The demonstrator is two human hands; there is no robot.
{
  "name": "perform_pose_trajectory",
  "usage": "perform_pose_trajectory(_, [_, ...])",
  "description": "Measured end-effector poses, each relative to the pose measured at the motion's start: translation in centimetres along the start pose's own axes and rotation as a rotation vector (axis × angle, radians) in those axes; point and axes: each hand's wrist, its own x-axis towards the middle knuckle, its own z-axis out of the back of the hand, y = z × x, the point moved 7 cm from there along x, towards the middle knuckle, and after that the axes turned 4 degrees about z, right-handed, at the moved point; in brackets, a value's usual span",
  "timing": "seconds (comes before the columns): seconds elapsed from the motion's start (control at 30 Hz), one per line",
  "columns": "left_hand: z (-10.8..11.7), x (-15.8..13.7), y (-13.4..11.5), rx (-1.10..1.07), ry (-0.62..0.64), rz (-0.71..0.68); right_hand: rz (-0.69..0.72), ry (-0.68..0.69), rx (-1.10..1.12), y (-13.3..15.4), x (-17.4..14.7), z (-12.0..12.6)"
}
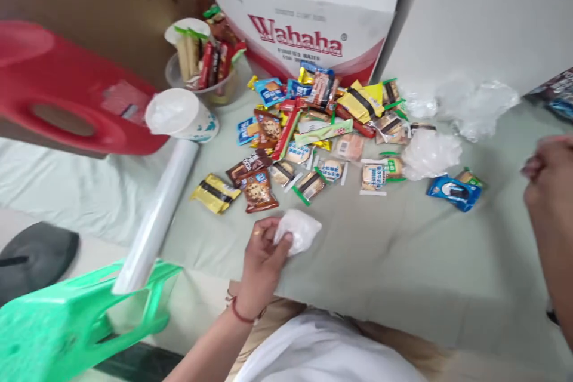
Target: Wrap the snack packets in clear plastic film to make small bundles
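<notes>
My left hand (266, 253) pinches a crumpled, whitish plastic bag (301, 231) between thumb and fingers, just above the near part of the table. Beyond it lie a brown cookie packet (260, 191) and a yellow snack packet (215, 193). At the right edge, my right hand (548, 173) is partly cut off and slightly blurred. Its fingers are curled, and what they hold, if anything, is hidden. The nearest thing on its left is a blue snack packet (455, 192). Several wrapped biscuits and bars form a pile (313, 116) at the middle back.
More crumpled plastic bags (432, 154) lie right of the pile. A Wahaha carton (308, 30) stands behind. On the left are a tub of snack bars (215, 92), a paper cup (188, 116), a clear plastic roll (156, 218), a red plastic object (76, 89) and a green stool (58, 316).
</notes>
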Motion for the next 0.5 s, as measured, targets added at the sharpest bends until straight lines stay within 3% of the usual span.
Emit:
perform_pose_trajectory(0.07, [-1.2, -0.5, 0.3, -0.124, 0.091, 0.012, -0.046, 0.392, 0.065, 3.8, -8.9, -1.7])
perform_pose_trajectory(0.13, [-2.0, -1.4, 0.5, -0.174, 0.183, 0.012, -0.204, 0.851, 0.085, 6.6, -18.9, -4.2])
perform_pose_trajectory(0.17, [-2.2, -1.9, 0.6, -0.183, 0.229, 0.01, -0.291, 0.998, 0.167, 7.8, -23.4, -5.1])
perform_pose_trajectory(0.23, [-2.3, -2.8, 0.7, -0.186, 0.313, 0.003, -0.454, 1.123, 0.312, 9.5, -29.7, -6.3])
perform_pose_trajectory(0.3, [-1.9, -3.4, 0.7, -0.171, 0.373, -0.015, -0.58, 1.24, 0.438, 10.7, -34.0, -7.1])
perform_pose_trajectory(0.4, [-0.5, -3.6, 0.4, -0.095, 0.35, -0.135, -0.663, 1.384, 0.547, 12.1, -37.7, -6.9])
perform_pose_trajectory(0.5, [1.1, -3.6, 0.0, -0.019, 0.235, -0.28, -0.661, 1.368, 0.58, 12.9, -39.2, -6.1])
